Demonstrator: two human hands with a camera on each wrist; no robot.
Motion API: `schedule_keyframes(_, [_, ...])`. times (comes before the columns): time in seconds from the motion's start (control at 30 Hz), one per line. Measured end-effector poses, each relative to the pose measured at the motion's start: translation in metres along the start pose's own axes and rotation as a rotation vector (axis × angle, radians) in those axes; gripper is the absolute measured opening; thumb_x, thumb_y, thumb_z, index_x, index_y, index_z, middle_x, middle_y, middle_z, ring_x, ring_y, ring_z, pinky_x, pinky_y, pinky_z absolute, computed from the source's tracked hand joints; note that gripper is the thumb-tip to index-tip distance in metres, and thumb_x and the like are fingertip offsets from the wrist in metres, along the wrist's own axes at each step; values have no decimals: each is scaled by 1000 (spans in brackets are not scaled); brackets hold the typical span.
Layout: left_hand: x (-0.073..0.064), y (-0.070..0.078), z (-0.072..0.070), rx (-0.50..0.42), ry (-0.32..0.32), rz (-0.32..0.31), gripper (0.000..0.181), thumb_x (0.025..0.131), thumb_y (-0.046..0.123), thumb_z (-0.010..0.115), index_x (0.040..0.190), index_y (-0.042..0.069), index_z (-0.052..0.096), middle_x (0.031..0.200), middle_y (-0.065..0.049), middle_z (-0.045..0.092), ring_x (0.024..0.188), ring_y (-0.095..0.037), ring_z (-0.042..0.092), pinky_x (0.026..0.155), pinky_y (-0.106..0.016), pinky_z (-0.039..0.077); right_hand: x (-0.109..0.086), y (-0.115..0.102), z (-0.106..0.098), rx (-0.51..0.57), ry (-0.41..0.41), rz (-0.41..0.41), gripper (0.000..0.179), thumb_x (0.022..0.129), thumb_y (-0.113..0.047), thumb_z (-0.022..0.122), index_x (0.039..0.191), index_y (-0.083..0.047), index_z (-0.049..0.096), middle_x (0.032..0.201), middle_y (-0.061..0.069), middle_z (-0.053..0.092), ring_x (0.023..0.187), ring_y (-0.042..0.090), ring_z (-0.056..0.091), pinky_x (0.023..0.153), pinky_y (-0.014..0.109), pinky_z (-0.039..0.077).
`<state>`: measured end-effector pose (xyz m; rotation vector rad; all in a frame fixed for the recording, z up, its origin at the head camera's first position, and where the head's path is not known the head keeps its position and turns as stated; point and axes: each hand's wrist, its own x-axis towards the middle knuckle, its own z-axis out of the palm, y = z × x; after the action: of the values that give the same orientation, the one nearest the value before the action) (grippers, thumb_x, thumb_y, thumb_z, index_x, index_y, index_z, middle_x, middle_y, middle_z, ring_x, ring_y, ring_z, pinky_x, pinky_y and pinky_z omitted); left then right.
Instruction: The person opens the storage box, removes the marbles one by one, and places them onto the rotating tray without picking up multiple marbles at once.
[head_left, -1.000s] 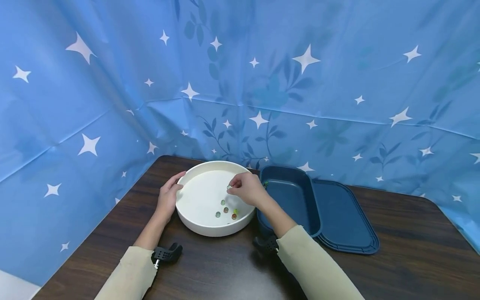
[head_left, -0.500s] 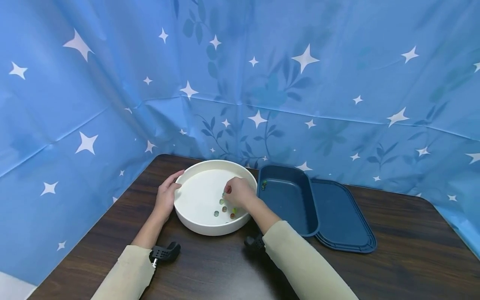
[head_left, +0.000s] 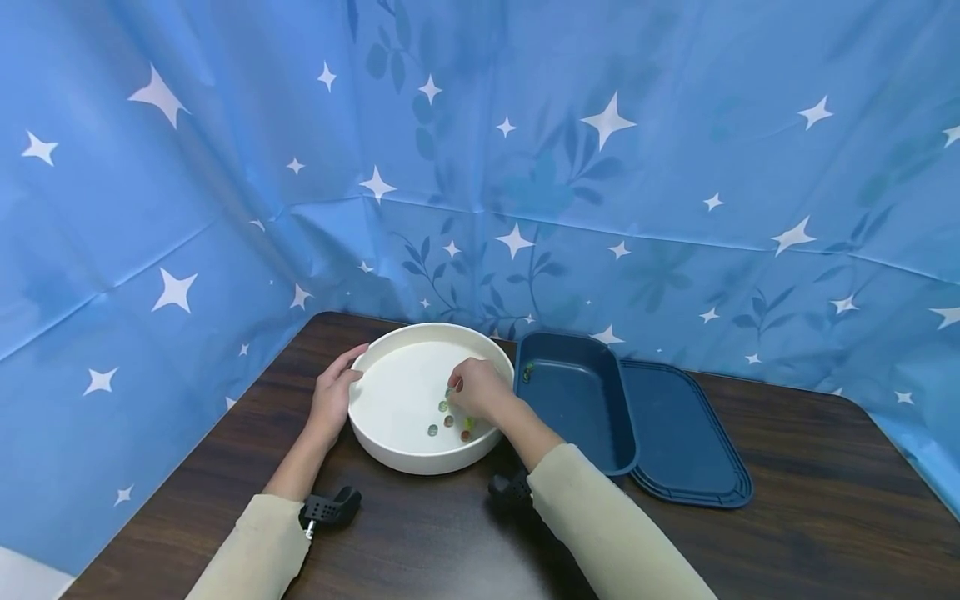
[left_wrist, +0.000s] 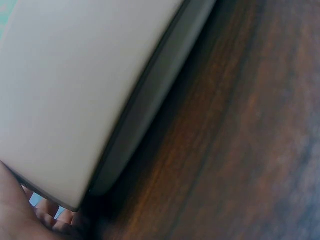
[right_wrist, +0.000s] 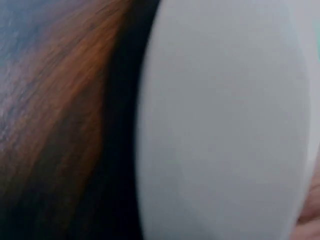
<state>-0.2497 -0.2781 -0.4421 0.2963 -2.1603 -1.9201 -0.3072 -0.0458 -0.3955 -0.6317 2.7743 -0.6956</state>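
Note:
A round white shallow bowl [head_left: 397,375] rests on the table. My left hand [head_left: 330,400] grips its left side, thumb at the rim and fingers along the wall; in the left wrist view part of that hand [left_wrist: 20,215] shows below the wall. Inside the bowl, my right hand [head_left: 480,387] pinches a small pale green glass marble [head_left: 448,392] low over the floor, largely covered by the fingertips. Just nearer lie a greenish marble [head_left: 443,407], a brown one [head_left: 448,421], a clear greenish one [head_left: 432,430], a yellow-green one [head_left: 469,423] and an orange-red one [head_left: 466,436].
Right of the bowl stands a deep blue rectangular container [head_left: 581,400], with small green marbles [head_left: 528,372] by its left wall. A flat blue lid [head_left: 686,433] lies beside it on the dark wooden table [head_left: 810,467]. A blue star-patterned curtain [head_left: 675,167] hangs behind.
My right hand has lowered the pale green marble and moved slightly left, bringing it near the other marbles. My left hand keeps its grip on the bowl.

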Motion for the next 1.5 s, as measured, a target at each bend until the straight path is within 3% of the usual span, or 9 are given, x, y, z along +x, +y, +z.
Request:
schedule_keyframes(0.2, [-1, -1, -4, -9, 2, 6, 50, 102, 8, 37, 151, 11, 47, 163, -6, 39, 152, -24, 33, 124, -45, 29, -17, -9, -26, 1, -27, -95, 26, 90, -15, 75, 114, -5, 75, 101, 7, 76, 93, 18, 66, 84, 32, 58])
schedule_keyframes(0.37, [-1, 0, -7, -6, 1, 13, 50, 103, 8, 37, 152, 11, 46, 164, -5, 38, 153, -23, 32, 125, -45, 28, -28, -6, -58, 45, 29, -129, 27, 91, -16, 74, 116, -6, 74, 103, 7, 76, 98, 21, 67, 81, 33, 58])
schedule_keyframes(0.6, [0, 0, -10, 6, 8, 3, 50, 103, 7, 37, 152, 11, 46, 164, -6, 38, 152, -25, 34, 123, -45, 30, -18, 24, -89, 121, 108, -105, 26, 93, -20, 72, 114, -6, 75, 104, 10, 75, 94, 23, 66, 72, 31, 57])
schedule_keyframes(0.73, [1, -2, -9, -8, 14, 6, 50, 102, 7, 37, 151, 10, 47, 163, -7, 39, 151, -26, 36, 122, -46, 31, -8, 51, -98, 151, 89, -100, 19, 94, -21, 70, 106, -7, 76, 97, 12, 74, 86, 25, 67, 67, 29, 54])
schedule_keyframes(0.97, [1, -9, -1, -12, 6, 4, 50, 101, 6, 39, 150, 10, 49, 162, -7, 40, 152, -26, 34, 123, -46, 30, 0, 97, -96, 137, -20, -77, 19, 96, -17, 68, 105, -2, 74, 95, 21, 73, 83, 29, 67, 74, 40, 58])
schedule_keyframes(1.13, [2, -10, 4, -31, 5, 13, 49, 100, 6, 39, 149, 9, 50, 161, -8, 42, 149, -28, 38, 121, -47, 32, 4, 119, -86, 73, -41, -76, 15, 94, -12, 68, 102, -1, 75, 89, 14, 74, 77, 20, 66, 70, 31, 56])
schedule_keyframes(1.3, [5, -10, 4, -33, 1, 15, 49, 100, 6, 39, 148, 9, 50, 161, -9, 42, 149, -27, 38, 121, -47, 33, 3, 126, -79, 97, -67, -96, 12, 93, -10, 67, 98, -1, 74, 81, 7, 71, 73, 15, 62, 65, 26, 52])
schedule_keyframes(1.5, [4, -7, 0, -31, 13, 9, 50, 101, 5, 39, 149, 9, 50, 161, -8, 42, 149, -26, 38, 121, -47, 33, 8, 124, -71, 103, -76, -69, 14, 93, -10, 68, 102, -3, 75, 88, 8, 74, 77, 15, 64, 69, 28, 56])
